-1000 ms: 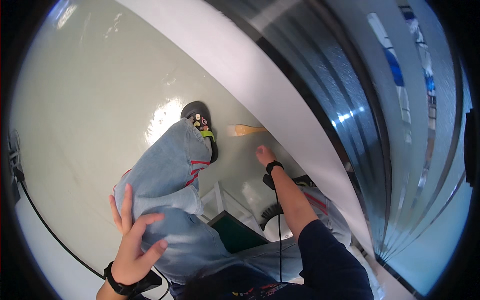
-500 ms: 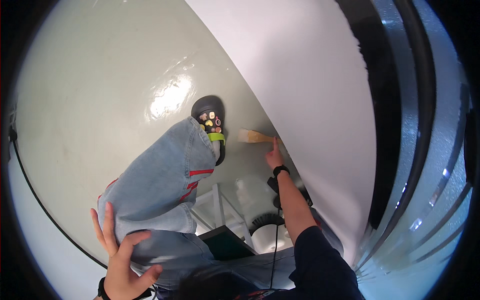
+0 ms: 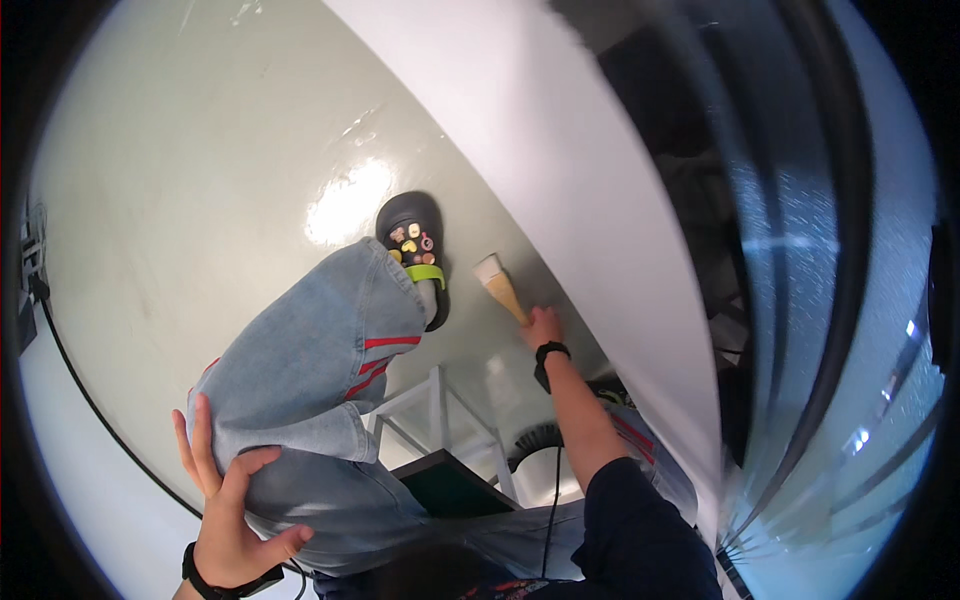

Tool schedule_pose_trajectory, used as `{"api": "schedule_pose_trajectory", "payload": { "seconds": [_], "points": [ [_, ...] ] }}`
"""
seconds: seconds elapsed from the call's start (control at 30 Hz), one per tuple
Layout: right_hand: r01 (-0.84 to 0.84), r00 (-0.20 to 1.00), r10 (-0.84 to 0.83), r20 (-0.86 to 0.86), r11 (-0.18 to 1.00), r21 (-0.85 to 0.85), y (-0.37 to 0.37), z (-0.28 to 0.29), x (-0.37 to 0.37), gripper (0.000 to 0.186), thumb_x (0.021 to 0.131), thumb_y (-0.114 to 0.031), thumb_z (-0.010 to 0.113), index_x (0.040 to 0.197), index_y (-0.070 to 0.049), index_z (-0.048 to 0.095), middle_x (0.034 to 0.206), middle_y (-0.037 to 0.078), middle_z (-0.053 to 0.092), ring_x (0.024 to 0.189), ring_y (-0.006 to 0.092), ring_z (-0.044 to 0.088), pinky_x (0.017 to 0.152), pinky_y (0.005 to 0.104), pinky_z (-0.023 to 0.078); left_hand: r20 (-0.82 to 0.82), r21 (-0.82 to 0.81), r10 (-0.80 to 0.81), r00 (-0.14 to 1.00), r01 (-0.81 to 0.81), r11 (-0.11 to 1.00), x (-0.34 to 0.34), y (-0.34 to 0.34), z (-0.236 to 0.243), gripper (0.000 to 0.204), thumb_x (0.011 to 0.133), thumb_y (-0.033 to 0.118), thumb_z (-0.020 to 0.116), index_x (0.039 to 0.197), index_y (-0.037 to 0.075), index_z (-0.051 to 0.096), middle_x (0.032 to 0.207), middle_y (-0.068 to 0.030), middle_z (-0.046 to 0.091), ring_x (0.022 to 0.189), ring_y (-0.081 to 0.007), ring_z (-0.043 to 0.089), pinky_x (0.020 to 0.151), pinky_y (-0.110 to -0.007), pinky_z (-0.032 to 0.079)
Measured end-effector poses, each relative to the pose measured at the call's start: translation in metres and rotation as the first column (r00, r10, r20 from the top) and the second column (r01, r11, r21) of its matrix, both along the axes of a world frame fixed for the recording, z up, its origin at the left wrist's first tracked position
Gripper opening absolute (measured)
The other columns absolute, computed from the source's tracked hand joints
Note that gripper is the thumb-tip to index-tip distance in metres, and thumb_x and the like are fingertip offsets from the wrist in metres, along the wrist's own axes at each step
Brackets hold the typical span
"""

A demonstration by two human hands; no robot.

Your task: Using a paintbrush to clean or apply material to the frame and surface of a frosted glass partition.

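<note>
A flat brush [image 3: 503, 289] with a pale wooden handle and whitish bristles points up and left, its bristle end beside my shoe. My right hand [image 3: 543, 328] has its fingers closed round the lower end of the handle, and they hide that end. A black band circles the right wrist. My left hand [image 3: 231, 510] rests against my bent knee in light blue jeans [image 3: 310, 330], its fingers spread and nothing in it.
My black clog [image 3: 410, 235] with a green strap stands on the glossy floor [image 3: 230, 160]. A large white sheet [image 3: 560, 150] curves down at the right. Below are a grey metal frame [image 3: 437, 410], a dark green panel [image 3: 455, 487] and a hanging black cable [image 3: 556, 500].
My right hand, which was touching the brush handle with an extended finger, now grips it. The brush has turned, its handle end swinging down toward me. The white sheet appears shifted left in view.
</note>
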State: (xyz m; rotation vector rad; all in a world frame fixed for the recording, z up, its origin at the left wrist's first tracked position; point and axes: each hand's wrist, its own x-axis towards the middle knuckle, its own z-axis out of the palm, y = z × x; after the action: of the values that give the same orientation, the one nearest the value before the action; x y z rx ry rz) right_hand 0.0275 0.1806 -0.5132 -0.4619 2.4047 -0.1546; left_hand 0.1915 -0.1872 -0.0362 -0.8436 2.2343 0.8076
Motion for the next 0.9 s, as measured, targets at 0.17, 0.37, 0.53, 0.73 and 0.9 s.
{"api": "schedule_pose_trajectory", "payload": {
  "seconds": [0.17, 0.37, 0.53, 0.73, 0.9],
  "points": [
    [0.571, 0.769, -0.492, 0.407, 0.816, -0.092, -0.023, 0.033, 0.028, 0.012, 0.069, -0.016, 0.057, 0.073, -0.008, 0.048, 0.063, 0.009, 0.051, 0.061, 0.0218, 0.051, 0.058, 0.0367, 0.041, -0.142, -0.048, -0.103, 0.985, 0.097, 0.994, 0.008, 0.005, 0.002, 0.062, 0.052, 0.032, 0.076, 0.105, 0.010, 0.054, 0.144, -0.0281, 0.005, 0.132, -0.0470, -0.007, 0.104, -0.056, -0.001],
    [0.373, 0.902, -0.246, 0.355, 0.859, -0.352, -0.062, 0.150, 0.054, 0.018, 0.073, -0.019, 0.062, 0.081, -0.010, 0.048, 0.061, 0.002, 0.046, 0.056, 0.0149, 0.046, 0.052, 0.0347, 0.037, -0.326, 0.007, -0.162, 0.931, 0.174, 0.985, 0.016, 0.011, 0.020, 0.052, 0.061, 0.031, 0.073, 0.107, 0.014, 0.054, 0.146, -0.0227, 0.005, 0.131, -0.0483, -0.011, 0.101, -0.061, -0.002],
    [0.669, 0.690, -0.288, 0.665, 0.604, -0.433, -0.067, 0.303, 0.083, 0.028, 0.085, -0.030, 0.057, 0.093, -0.005, 0.050, 0.061, 0.000, 0.046, 0.055, 0.0117, 0.046, 0.048, 0.0274, 0.036, -0.303, 0.002, -0.212, 0.929, 0.223, 0.975, 0.022, 0.033, 0.044, 0.047, 0.066, 0.036, 0.071, 0.108, 0.020, 0.055, 0.148, -0.0127, 0.006, 0.128, -0.0498, -0.018, 0.095, -0.070, 0.002],
    [0.683, 0.695, -0.033, 0.718, 0.341, -0.646, -0.031, 0.456, 0.095, 0.033, 0.096, -0.024, 0.039, 0.123, -0.007, 0.044, 0.065, -0.003, 0.043, 0.051, 0.0052, 0.038, 0.046, 0.0192, 0.032, -0.415, -0.424, -0.567, 0.712, 0.400, 0.812, -0.007, 0.083, 0.061, 0.046, 0.069, 0.043, 0.067, 0.102, 0.013, 0.060, 0.143, -0.0139, 0.022, 0.130, -0.0491, 0.002, 0.087, -0.078, 0.007],
    [0.696, 0.685, 0.220, 0.694, 0.084, -0.713, -0.012, 0.504, 0.117, 0.038, 0.098, -0.027, 0.031, 0.132, -0.009, 0.030, 0.079, 0.003, 0.048, 0.063, 0.0082, 0.045, 0.058, 0.0212, 0.038, -0.625, -0.175, -0.541, 0.562, 0.575, 0.799, -0.016, 0.150, 0.072, 0.069, 0.085, 0.051, 0.047, 0.135, 0.008, 0.029, 0.138, -0.0181, 0.031, 0.130, -0.0360, 0.025, 0.098, -0.065, 0.011]
  ]
}}
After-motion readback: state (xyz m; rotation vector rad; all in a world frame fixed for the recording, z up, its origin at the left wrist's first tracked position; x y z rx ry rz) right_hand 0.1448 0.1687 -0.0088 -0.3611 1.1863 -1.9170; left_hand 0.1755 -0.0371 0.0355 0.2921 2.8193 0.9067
